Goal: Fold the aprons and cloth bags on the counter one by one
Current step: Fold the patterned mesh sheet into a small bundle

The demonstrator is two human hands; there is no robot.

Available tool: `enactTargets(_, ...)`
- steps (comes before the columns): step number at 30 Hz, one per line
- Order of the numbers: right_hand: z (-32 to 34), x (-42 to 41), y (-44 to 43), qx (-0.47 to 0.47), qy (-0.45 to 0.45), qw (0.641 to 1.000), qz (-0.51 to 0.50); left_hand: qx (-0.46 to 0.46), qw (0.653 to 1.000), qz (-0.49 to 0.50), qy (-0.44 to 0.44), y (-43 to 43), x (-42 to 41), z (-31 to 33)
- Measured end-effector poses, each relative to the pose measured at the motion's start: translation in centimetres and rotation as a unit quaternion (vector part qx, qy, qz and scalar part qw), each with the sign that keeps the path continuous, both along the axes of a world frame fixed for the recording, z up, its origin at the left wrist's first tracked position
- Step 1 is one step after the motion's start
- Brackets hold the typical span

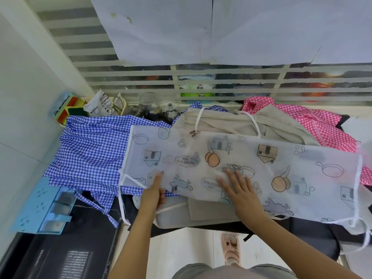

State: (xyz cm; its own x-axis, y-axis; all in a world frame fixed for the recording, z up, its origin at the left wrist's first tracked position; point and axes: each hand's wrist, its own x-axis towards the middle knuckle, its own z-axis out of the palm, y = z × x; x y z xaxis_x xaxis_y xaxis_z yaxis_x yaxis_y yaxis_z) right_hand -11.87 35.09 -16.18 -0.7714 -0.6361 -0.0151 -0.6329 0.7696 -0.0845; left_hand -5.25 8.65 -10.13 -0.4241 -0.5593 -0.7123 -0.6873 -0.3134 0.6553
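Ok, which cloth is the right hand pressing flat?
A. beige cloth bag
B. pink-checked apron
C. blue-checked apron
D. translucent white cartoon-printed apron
D: the right hand lies with straight fingers on the translucent white cartoon-printed apron.

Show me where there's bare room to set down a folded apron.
Bare: the dark surface between the blue box and the blue gingham apron; perhaps a pale strip right of the pink gingham apron. Crowded: the middle, under the white printed apron and beige bags; glasses fill the back left.
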Motion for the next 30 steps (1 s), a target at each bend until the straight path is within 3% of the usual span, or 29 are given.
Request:
enactTargets(2,0.2,0.3,0.0,-0.003,-0.001,1.000,-0.007,0.041,0.999,0.021,0.003,0.2,0.3,-0.5)
enactTargets(6,0.2,0.2,0.2,-0.009,0.018,1.000,-0.002,0.024,0.987,0.135,0.080,-0.7,0.2,-0.9)
enactTargets(11,1.2,-0.4,0.9,-0.021,-0.026,0.999,0.038,0.081,0.933,0.291,0.198,-1.8,-0.3,1.4)
enactTargets(13,2.0,-0.8,1.6,-0.009,-0.019,0.996,0.081,0.115,0.917,0.317,0.215,-2.4,-0.2,1.4)
enactTargets(15,2.6,-1.2,2.1,0.023,-0.066,0.992,0.107,0.137,0.920,0.306,0.202,-3.3,0.4,0.9)
enactTargets(17,2.4,-1.3,2.6,0.024,-0.074,0.991,0.111,0.086,0.954,0.251,0.142,-3.5,1.1,0.5)
enactTargets(19,1.8,-1.2,3.2,0.017,-0.075,0.991,0.113,-0.072,0.965,0.233,0.094,-3.0,1.7,0.2)
enactTargets(22,1.9,-1.1,3.4,0.012,-0.076,0.990,0.115,-0.310,0.900,0.250,0.175,-0.9,2.0,1.0)
enactTargets(24,2.0,-1.2,3.1,0.013,-0.089,0.989,0.117,-0.375,0.881,0.158,0.242,1.3,1.6,1.3)
enactTargets(27,2.3,-1.2,3.2,0.008,-0.085,0.990,0.116,-0.371,0.876,-0.136,0.276,5.8,-0.1,0.9)
enactTargets(29,2.0,-1.3,3.4,-0.012,-0.012,0.989,0.150,-0.403,0.810,-0.367,0.218,8.4,-1.6,-0.8)
enactTargets(30,1.9,-1.4,3.7,-0.001,0.007,0.987,0.158,-0.418,0.771,-0.457,0.146,9.2,-2.2,-2.0)
